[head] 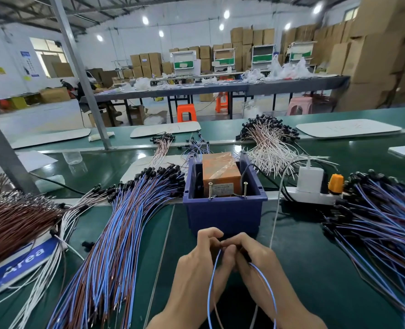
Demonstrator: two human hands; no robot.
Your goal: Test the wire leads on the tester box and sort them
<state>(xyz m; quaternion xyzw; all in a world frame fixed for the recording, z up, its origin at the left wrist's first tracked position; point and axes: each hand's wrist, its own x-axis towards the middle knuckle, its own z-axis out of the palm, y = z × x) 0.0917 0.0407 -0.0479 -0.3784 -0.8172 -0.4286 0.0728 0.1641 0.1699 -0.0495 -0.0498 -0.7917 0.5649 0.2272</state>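
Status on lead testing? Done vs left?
Done: unclear. A left pile and a right pile of blue-brown leads flank the tester box; which one is tested I cannot tell. In hand: left hand and right hand pinch one lead, not yet on the screws. Left: probably a whole pile.

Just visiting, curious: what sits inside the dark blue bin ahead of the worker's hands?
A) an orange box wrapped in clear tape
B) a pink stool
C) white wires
A: the blue bin holds an orange taped box, two screws standing at its near edge.
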